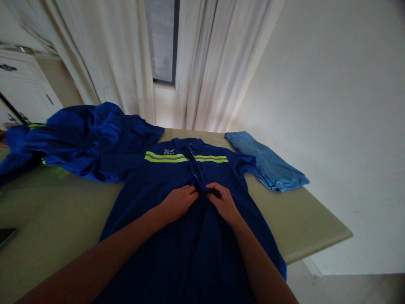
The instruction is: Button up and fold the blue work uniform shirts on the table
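Observation:
A navy blue short-sleeved work shirt (158, 173) lies spread face up, collar away from me, with a yellow-green reflective band across its chest and a white logo above the band. Its front placket runs down the middle. My left hand (180, 202) pinches the left edge of the placket just below the chest. Opposite it, my right hand (224, 203) holds the other edge between thumb and fingers. The cloth is slightly raised between the two hands. Any button at the fingertips is too small and dark to make out.
Crumpled blue work clothes (91, 135) are heaped at the left, touching the shirt's sleeve. A folded light blue garment (268, 162) lies on the right of the table (303, 223). A dark flat object (6, 236) shows at the left edge. Curtains (110, 55) and a wall stand behind.

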`<state>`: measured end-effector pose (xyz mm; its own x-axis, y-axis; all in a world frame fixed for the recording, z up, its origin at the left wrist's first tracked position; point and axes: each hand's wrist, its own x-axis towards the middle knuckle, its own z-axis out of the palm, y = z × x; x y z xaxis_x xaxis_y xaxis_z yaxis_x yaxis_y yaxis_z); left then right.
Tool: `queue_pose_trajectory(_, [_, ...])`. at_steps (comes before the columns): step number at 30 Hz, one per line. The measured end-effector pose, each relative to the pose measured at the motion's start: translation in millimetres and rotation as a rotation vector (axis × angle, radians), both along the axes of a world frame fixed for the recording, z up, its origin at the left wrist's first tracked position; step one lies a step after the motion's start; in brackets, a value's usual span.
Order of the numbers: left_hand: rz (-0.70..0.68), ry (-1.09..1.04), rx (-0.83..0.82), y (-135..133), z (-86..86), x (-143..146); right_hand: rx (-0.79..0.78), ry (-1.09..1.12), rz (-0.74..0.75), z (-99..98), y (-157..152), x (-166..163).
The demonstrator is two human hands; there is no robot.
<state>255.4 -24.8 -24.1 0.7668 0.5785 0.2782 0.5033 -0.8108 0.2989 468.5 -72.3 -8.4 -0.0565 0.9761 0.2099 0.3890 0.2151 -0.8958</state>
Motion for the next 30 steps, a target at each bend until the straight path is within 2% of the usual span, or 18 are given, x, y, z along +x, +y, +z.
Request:
queue_pose_trajectory(4, [0.111,-0.088,-0.065,-8.8,4.9,7.0,-0.078,0.071,-0.04,-0.7,-0.1,0.7])
queue_pose_trajectory(6, [0.118,-0.207,-0.118,-12.0,10.1,7.6,-0.069,0.048,-0.038,-0.8,-0.5,0.5])
queue_pose_trajectory(9, [0.091,-0.344,-0.112,-13.9,11.6,6.2,-0.026,0.027,-0.035,-0.7,-0.8,-0.3])
queue_pose_trajectory(15, [0.033,-0.287,-0.124,-12.5,1.4,3.8,-0.09,0.108,-0.033,2.2,-1.8,1.5])
queue_pose_trajectory(21, [0.025,-0.318,-0.085,-13.9,3.0,3.6,-0.178,0.244,0.05,7.2,-6.0,3.6])
queue_pose_trajectory(25, [0.002,-0.36,-0.065,-15.0,2.7,3.8,-0.172,0.185,0.011,4.5,-5.8,3.8])
queue_pose_trajectory(30, [-0.017,-0.376,-0.094,-15.2,0.5,2.6,-0.176,-0.006,-0.086,-5.2,-2.5,7.2])
